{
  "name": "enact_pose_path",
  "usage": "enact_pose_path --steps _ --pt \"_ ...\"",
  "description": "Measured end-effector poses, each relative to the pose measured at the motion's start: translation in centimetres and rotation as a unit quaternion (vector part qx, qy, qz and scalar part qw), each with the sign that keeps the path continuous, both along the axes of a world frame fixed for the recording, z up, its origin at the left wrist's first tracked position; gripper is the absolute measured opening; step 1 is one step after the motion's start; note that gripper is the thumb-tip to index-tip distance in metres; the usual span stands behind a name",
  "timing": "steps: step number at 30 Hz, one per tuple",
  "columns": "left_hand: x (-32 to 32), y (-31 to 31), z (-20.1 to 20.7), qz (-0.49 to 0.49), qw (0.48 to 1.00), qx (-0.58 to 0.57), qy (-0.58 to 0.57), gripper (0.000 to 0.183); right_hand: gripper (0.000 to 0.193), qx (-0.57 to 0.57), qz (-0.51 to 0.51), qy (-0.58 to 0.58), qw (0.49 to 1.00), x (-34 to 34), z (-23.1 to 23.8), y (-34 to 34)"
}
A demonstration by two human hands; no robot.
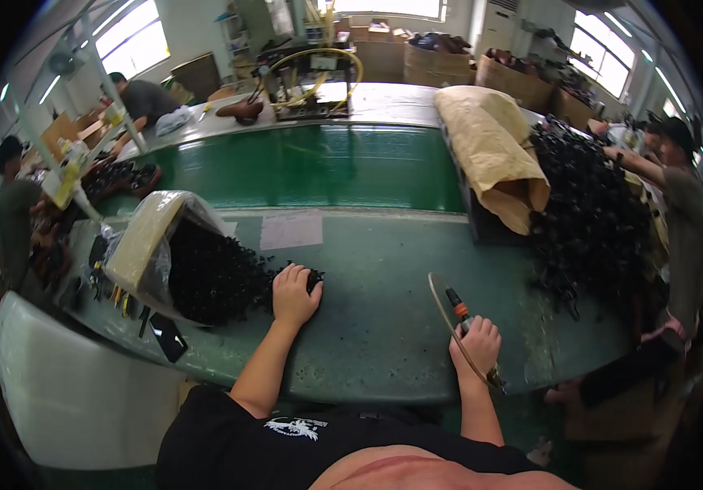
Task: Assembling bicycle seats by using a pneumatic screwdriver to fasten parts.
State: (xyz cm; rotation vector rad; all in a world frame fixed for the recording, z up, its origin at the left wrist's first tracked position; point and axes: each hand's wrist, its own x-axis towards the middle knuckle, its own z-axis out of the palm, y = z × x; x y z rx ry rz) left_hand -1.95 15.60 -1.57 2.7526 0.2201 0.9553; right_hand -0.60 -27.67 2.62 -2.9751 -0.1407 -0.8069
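A spill is the likeliest mishap, as judged from here: black parts (217, 273) are heaped loosely at the mouth of the bag (135, 245), toward the left end of the worktop (384, 286), and if they are raked too hard by the left hand (292, 294), some could be scattered over the near edge and lost. The phone (169, 337) is placed close to that edge, near the left corner, so it could be knocked down if the bag is shoved. A snag is also possible: the hose (440, 309) is looped beside the tool (457, 305) and in front of the right hand (476, 345), so a turn of the tool could be hampered by a caught loop.

The left hand is laid palm down at the right end of the heap, its fingers bent and set close together. Black parts are touched, but whether any is pinched cannot be told, since the underside of the hand is hidden. The right hand is clamped round the tool, which is held over the right half of the worktop, by the near edge, with its orange-banded end pointed toward the far edge; whether the worktop is touched by it cannot be told
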Motion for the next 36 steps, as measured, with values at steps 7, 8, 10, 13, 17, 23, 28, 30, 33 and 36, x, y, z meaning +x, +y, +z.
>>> enact_pose_path --steps 7,8,10,13,17,23,28,30,33,36 --pt "-0.9 0.6 -0.2 0.017 1.0 0.002 0.013 0.043 0.034 -0.016 0.008 0.04 0.999 0.6 -0.5 1.0" --pt "-1.1 0.5 0.0 0.01 1.0 -0.002 0.017 0.043 0.035 -0.018 -0.003 0.05 0.999 0.3 -0.5 0.9" --pt "-1.3 0.5 0.4 0.026 0.999 0.003 0.021 0.043 0.038 -0.019 0.019 0.059 0.998 0.3 -0.6 0.9" --pt "-1.0 0.5 0.7 0.012 1.0 0.01 0.02 0.044 0.044 -0.022 -0.006 0.062 0.998 0.3 -0.3 1.0" --pt "-1.0 0.5 0.9 0.012 0.999 0.004 0.036 0.045 0.044 -0.026 -0.008 0.067 0.997 0.4 -0.5 0.9" --pt "-0.9 0.3 1.1 0.012 0.999 -0.002 0.047 0.045 0.043 -0.031 -0.006 0.056 0.998 0.8 -0.5 1.0" --pt "-0.9 0.4 1.3 0.01 0.999 -0.003 0.05 0.046 0.043 -0.032 -0.004 0.054 0.998 1.4 -0.5 1.2" --pt "-0.9 0.4 1.3 0.01 0.999 -0.004 0.053 0.046 0.043 -0.033 -0.004 0.057 0.998 1.5 -0.6 1.3" --pt "-0.9 0.4 1.3 0.011 0.999 -0.003 0.052 0.046 0.043 -0.035 -0.004 0.053 0.998 1.5 -0.5 1.3" --pt "-0.9 0.4 1.2 0.01 0.999 -0.003 0.05 0.046 0.043 -0.036 -0.004 0.051 0.998 1.5 -0.5 1.3"
